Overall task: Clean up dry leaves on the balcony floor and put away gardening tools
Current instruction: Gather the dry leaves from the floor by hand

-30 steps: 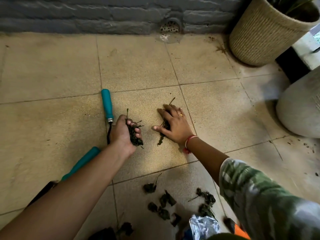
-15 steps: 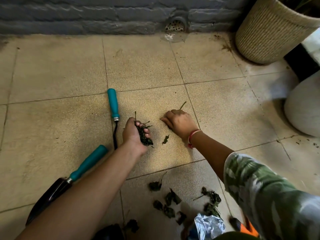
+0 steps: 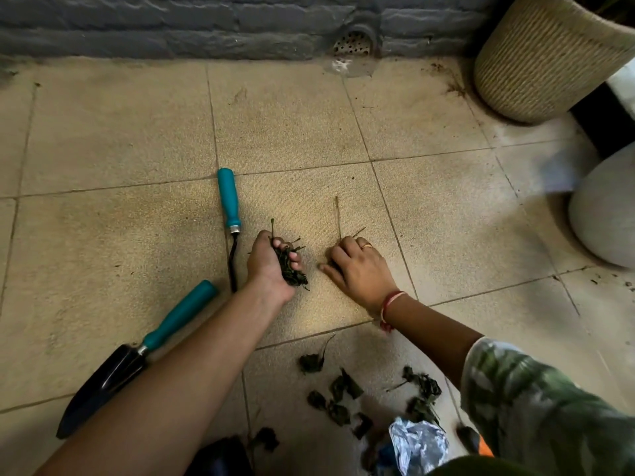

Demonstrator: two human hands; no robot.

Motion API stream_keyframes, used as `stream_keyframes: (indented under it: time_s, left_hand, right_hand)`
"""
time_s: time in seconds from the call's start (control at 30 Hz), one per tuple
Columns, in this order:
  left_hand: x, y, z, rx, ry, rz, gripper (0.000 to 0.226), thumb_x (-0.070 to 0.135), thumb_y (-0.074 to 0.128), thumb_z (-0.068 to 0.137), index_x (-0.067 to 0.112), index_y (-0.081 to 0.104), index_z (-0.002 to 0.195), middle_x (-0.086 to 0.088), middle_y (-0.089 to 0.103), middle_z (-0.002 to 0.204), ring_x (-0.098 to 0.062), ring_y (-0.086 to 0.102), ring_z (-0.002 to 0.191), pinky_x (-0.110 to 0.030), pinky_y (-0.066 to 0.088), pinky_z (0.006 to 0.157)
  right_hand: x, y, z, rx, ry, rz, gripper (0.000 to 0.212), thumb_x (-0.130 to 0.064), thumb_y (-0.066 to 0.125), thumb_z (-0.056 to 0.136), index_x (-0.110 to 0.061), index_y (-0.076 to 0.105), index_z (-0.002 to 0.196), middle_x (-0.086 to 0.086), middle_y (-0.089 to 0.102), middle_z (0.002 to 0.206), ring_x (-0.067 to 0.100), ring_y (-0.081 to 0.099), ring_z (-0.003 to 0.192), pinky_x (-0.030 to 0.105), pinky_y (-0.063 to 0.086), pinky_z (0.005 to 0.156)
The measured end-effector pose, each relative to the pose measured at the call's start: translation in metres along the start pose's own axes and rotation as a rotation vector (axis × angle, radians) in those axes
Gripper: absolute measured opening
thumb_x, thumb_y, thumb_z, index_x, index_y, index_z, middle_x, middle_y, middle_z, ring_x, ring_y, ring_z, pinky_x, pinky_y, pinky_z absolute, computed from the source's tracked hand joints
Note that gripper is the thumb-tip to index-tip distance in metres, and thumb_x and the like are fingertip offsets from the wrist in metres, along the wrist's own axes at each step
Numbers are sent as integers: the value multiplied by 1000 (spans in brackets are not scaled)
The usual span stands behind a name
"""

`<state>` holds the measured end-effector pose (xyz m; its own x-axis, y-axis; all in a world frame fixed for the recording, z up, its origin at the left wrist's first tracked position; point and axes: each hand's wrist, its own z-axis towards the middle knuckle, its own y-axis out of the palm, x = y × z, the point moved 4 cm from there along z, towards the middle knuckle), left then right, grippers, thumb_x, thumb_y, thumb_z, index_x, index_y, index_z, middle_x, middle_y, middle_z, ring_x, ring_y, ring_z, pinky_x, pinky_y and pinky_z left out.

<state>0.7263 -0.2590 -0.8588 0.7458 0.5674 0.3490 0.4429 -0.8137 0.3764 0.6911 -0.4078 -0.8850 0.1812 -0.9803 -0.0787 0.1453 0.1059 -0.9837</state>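
Observation:
My left hand [image 3: 266, 262] grips a bunch of dry dark leaves [image 3: 290, 269] just above the tiled floor. My right hand [image 3: 357, 266] lies knuckles up on the floor beside it, fingers curled over a leaf with a long thin stem [image 3: 337, 214] sticking out ahead. Several more dry leaves [image 3: 343, 389] lie scattered on the tile close to me. A teal-handled trowel [image 3: 137, 355] with a black blade lies at the left. A second teal-handled tool [image 3: 229, 201] with a black metal shank lies just left of my left hand.
A woven planter [image 3: 543, 60] stands at the back right, a pale round pot [image 3: 604, 207] at the right edge. A drain grate [image 3: 354, 46] sits in the grey brick wall. A crumpled plastic bag [image 3: 417, 444] lies at the bottom near me.
My right hand closed over the leaf it was flat on and drew slightly toward me. The left hand kept its bunch of leaves. The view shifted a little.

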Motion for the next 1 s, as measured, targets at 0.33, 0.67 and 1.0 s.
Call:
stream_keyframes:
  time_s: [0.33, 0.67, 1.0]
  left_hand:
    - [-6, -3, 4, -30, -14, 54, 42, 31, 43, 94, 22, 41, 53, 6, 43, 48, -8, 40, 36, -14, 30, 35]
    - [-19, 14, 5, -180, 10, -5, 22, 29, 45, 91, 14, 55, 78, -5, 55, 74, -18, 57, 71, -28, 46, 66]
    - [-3, 48, -37, -624, 53, 1, 22, 29, 29, 93, 15, 44, 84, 0, 40, 82, -10, 42, 77, -25, 35, 77]
  right_hand:
    - [4, -29, 37, 63, 688, 980, 31, -27, 45, 99, -14, 50, 71, -3, 47, 55, 10, 41, 43, 21, 34, 41]
    - [-70, -71, 47, 285, 587, 947, 34, -20, 47, 97, -22, 38, 64, -10, 38, 50, 5, 38, 45, 22, 29, 47]
    - [-81, -75, 56, 297, 549, 701, 29, -30, 40, 93, -11, 55, 77, 2, 48, 88, 15, 43, 80, 36, 36, 77]
